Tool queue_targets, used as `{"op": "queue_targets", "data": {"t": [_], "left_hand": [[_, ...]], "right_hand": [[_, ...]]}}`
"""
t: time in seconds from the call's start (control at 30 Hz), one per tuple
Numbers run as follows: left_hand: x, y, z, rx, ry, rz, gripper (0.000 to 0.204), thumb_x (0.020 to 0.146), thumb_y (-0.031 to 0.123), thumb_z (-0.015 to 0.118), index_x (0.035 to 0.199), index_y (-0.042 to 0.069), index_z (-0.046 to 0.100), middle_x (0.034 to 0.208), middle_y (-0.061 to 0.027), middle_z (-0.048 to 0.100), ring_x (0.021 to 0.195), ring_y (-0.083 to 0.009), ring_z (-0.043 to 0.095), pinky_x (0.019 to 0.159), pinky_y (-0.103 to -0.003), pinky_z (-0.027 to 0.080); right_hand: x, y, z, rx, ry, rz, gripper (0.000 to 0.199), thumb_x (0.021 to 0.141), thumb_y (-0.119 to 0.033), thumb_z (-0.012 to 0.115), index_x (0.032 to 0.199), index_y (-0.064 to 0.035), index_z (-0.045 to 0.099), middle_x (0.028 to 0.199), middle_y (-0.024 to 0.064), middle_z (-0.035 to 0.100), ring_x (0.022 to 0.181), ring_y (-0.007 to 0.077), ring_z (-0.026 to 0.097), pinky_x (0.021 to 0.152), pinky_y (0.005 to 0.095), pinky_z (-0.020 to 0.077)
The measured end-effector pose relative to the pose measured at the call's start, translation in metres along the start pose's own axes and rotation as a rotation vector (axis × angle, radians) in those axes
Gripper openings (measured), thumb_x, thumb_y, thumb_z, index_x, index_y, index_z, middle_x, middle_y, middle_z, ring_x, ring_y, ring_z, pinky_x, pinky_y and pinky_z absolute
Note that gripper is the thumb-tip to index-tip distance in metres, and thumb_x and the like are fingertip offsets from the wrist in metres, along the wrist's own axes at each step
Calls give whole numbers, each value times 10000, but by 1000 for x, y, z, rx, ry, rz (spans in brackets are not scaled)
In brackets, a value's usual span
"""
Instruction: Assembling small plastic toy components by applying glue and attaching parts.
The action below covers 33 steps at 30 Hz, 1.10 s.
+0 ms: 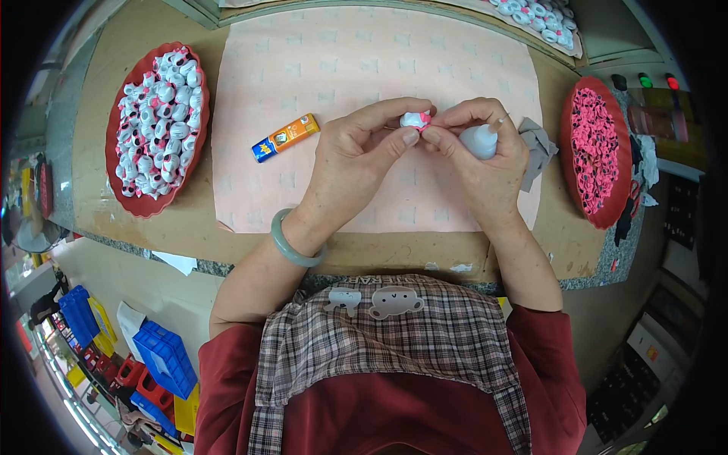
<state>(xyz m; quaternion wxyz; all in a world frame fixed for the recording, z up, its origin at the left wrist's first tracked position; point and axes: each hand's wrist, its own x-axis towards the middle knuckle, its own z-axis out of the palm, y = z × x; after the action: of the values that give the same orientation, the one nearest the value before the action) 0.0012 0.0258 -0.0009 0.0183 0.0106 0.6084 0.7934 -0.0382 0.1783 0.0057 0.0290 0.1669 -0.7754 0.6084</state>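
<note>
Above the pink paper sheet [265, 201], my left hand [353, 148] pinches a small white figurine head [415, 120] with a pink piece on it. The thumb and fingertips of my right hand [489, 178] meet the figurine's pink side. Tucked in that same hand is a small translucent squeeze bottle [479, 142], its narrow nozzle pointing up and away. Whether my right fingertips also hold a tiny separate piece is hidden. An orange-and-blue box [285, 138] lies left of my hands.
At the left, a red scalloped tray [144, 208] is heaped with white-and-pink figurine heads. Another red tray [605, 220] at the right holds many small pink pieces. A grey cloth [538, 155] lies beside my right hand. More white pieces [542, 19] sit on the back shelf.
</note>
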Motion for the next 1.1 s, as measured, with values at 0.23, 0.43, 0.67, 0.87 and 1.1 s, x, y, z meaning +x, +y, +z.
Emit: {"op": "queue_targets", "data": {"t": [0.23,0.43,0.67,0.87,1.1], "left_hand": [[1,-4,0,-24,-52,73,283,867,-7,549,1148,-42,560,1087,-134,616,967,-168,599,867,-266,485],[2,-6,1,156,-37,153,264,848,-26,553,1107,-12,596,984,-96,651,875,-146,627,806,-250,508],[-2,-4,1,194,-42,87,266,888,-4,527,1151,-43,544,1075,-110,613,995,-150,579,882,-253,460],[-3,-5,3,137,6,59,250,897,-8,507,1142,-38,537,1075,-107,611,1010,-151,572,895,-255,456],[-3,-5,4,79,33,51,240,898,-10,502,1133,-41,538,1072,-112,612,1007,-156,575,901,-262,455]], "right_hand": [[5,12,-9,320,-124,60,221,709,17,727,821,-20,540,735,29,593,640,89,585,568,217,494],[12,21,-20,170,-248,30,252,715,39,714,879,-14,530,799,38,571,686,82,554,581,203,480],[5,16,-9,-7,-134,-57,266,692,-18,751,876,-38,560,750,-6,589,694,61,540,619,204,458],[-3,14,2,59,-27,20,297,688,-27,763,897,-46,553,764,9,598,693,70,545,627,206,462],[-1,10,5,85,-16,43,322,690,-12,756,916,-45,530,770,17,592,694,79,542,632,212,461]]}}
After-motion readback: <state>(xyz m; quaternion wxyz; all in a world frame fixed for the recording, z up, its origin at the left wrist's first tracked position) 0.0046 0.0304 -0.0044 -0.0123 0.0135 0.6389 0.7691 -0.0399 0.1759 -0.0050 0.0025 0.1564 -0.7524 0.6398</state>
